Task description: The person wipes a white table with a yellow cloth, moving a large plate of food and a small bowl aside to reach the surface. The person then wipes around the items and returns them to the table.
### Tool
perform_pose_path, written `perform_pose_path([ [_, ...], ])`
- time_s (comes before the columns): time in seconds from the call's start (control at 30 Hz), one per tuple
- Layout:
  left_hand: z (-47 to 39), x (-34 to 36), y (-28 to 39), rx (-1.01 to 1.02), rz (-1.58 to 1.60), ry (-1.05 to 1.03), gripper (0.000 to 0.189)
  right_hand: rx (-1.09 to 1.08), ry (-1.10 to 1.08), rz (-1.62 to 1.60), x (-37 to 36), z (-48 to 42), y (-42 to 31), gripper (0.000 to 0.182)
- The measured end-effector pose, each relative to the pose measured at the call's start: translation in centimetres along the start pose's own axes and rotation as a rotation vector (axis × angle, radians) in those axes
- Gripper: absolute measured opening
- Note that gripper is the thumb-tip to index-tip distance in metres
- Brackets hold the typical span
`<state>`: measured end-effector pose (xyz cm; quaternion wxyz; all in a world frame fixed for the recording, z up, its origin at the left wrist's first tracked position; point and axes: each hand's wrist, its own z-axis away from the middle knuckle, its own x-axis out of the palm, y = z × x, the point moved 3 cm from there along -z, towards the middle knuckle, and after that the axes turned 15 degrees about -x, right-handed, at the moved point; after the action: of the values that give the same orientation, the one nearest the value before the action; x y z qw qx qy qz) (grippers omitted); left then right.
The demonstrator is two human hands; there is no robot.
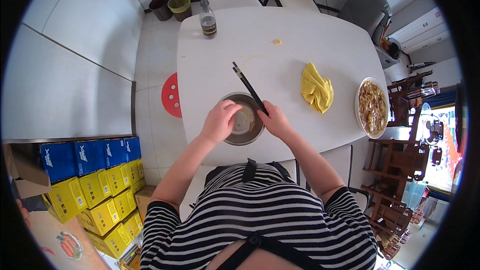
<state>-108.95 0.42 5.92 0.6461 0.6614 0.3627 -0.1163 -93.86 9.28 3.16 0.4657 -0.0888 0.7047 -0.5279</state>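
Note:
A stainless steel bowl (257, 130) stands on the white table in front of me, with a little pale residue on its bottom. My left hand (221, 119) is over the bowl's left side, fingers curled inward above the inside; whether they pinch anything is hidden. My right hand (275, 119) grips a pair of black chopsticks (248, 84) at the bowl's right rim. Their far ends, with light metallic bands, point up and left past the bowl. Right of my hands lies a crumpled yellow cloth (317, 89).
An oval white platter (357, 109) of brown sliced food (372, 107) sits at the table's (240, 30) right edge. A glass bottle (208, 20) stands far left, and a yellow scrap (278, 41) lies at the back. A red stool (171, 95) and stacked yellow boxes (95, 187) are to the left.

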Motion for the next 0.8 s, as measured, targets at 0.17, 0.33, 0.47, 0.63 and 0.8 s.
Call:
perform_pose_path([
  [0.17, 0.7, -0.5, -0.8, -0.021, -0.168, -0.215, 0.027, -0.017, -0.057, 0.071, 0.2, -0.2, -0.5, 0.019],
  [0.33, 0.3, -1.8, 2.1, 0.151, -0.190, -0.055, 0.036, 0.010, -0.175, 0.146, 0.1, -0.3, -1.2, 0.019],
  [0.47, -1.2, -1.1, 3.5, 0.397, -0.470, 0.019, 0.037, -0.045, -0.274, 0.205, 0.8, -0.2, -1.7, 0.017],
  [0.63, -1.5, 1.3, -1.1, 0.239, -0.740, -0.331, 0.030, -0.119, -0.386, 0.296, 1.3, -0.7, -2.6, 0.016],
  [0.8, -0.6, -2.0, -2.5, 0.140, -0.747, -0.301, 0.027, -0.079, -0.392, 0.378, 0.1, -0.9, -0.4, 0.015],
])
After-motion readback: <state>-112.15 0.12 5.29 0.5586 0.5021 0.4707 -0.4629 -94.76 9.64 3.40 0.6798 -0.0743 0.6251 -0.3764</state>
